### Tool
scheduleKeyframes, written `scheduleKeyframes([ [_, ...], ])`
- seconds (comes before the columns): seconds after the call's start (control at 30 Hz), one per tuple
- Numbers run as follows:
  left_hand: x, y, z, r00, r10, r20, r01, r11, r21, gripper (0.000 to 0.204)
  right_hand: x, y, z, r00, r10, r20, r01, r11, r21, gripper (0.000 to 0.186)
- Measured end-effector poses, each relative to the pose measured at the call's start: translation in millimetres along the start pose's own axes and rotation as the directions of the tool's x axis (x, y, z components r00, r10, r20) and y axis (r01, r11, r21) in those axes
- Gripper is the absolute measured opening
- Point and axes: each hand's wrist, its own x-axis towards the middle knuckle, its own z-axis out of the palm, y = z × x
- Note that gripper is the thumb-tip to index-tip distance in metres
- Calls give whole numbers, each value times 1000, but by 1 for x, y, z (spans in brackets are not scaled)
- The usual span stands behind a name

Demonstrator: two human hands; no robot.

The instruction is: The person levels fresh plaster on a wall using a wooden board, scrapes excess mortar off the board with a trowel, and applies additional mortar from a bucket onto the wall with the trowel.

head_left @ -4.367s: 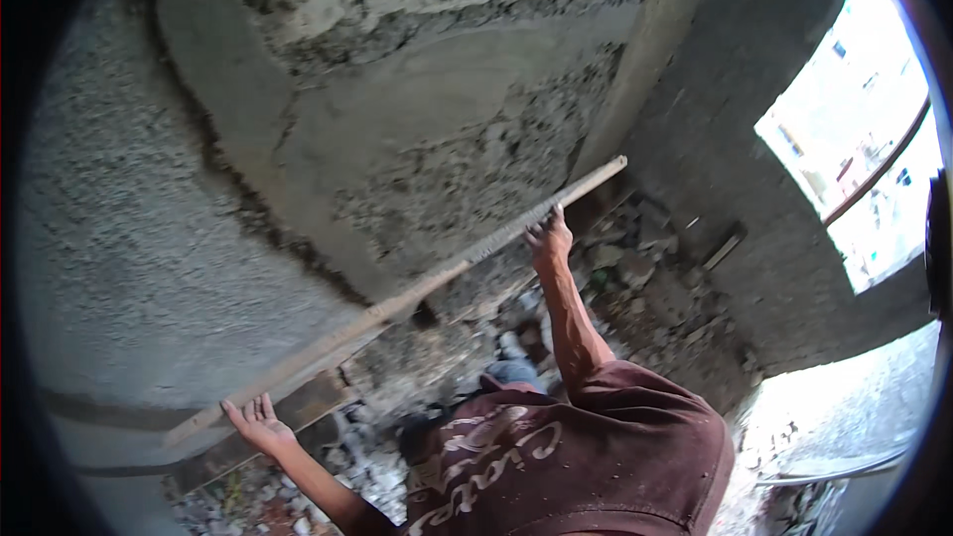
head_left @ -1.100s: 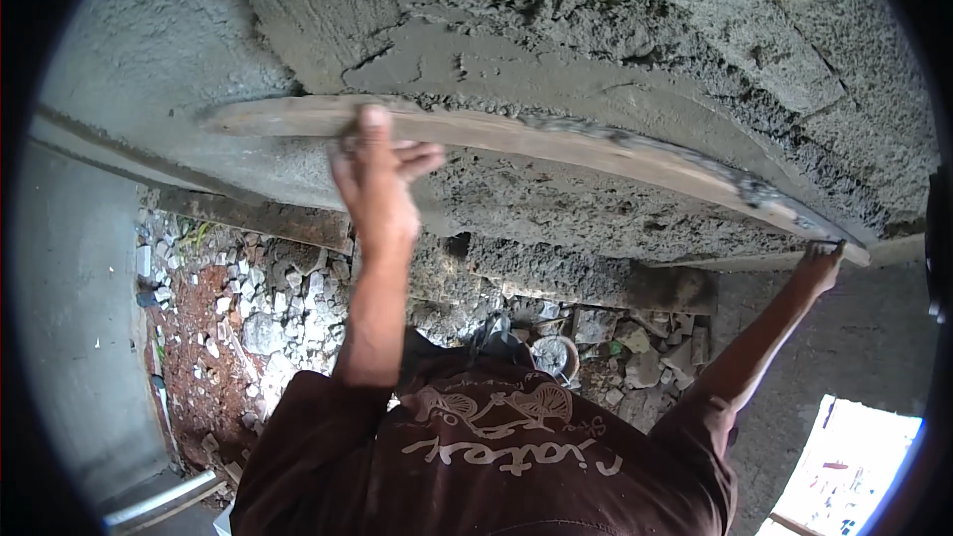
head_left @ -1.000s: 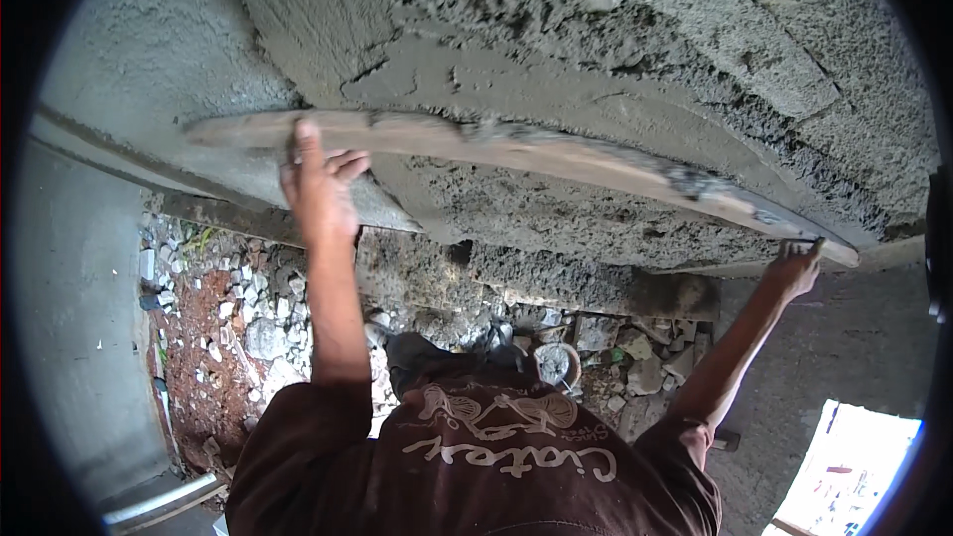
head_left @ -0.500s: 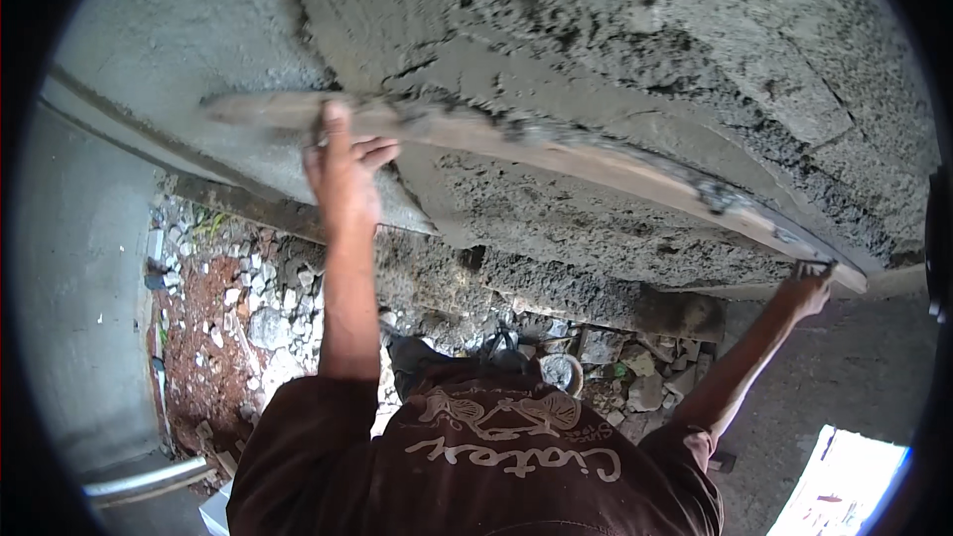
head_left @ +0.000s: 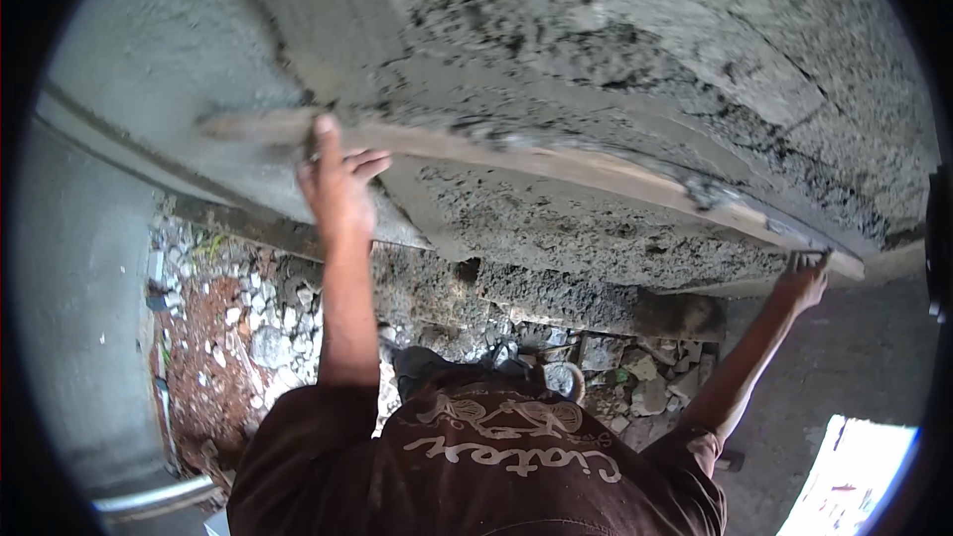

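A long wooden board lies against the mortar-covered wall, with wet mortar along its upper edge. My left hand holds it near the blurred left end, one finger reaching across it and the others partly spread along its lower edge. Near the board's right end, my right hand grips the lower edge with bent fingers. Smoothed mortar lies left of a rough, pitted band.
Rubble and reddish soil cover the ground below, with a round container among broken pieces. A grey wall stands at left, a bright opening at lower right, and a pale rail at lower left.
The view has turned since the oldest frame, where the board was slanted. Over the last second both hands and the board shift slightly up and down and sideways along the mortar.
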Motion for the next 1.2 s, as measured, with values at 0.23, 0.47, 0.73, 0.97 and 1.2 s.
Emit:
scheduleKeyframes([
  [0.23,-53,9,74,959,121,257,-105,992,-75,42,85,-39,-14,937,324,-130,-234,858,457,43],
  [0.47,-37,1,50,998,3,64,3,996,-91,59,94,43,-43,994,-96,53,82,971,223,50],
  [0.73,-36,10,46,990,-90,108,92,996,-20,59,33,-76,2,963,164,-213,-85,938,337,53],
  [0.97,-37,5,43,989,-73,132,79,996,-43,60,34,-64,6,937,252,-240,-178,940,292,50],
  [1.2,-30,-65,-9,986,-149,78,152,988,-37,53,-31,28,3,953,288,-94,-233,894,383,48],
])
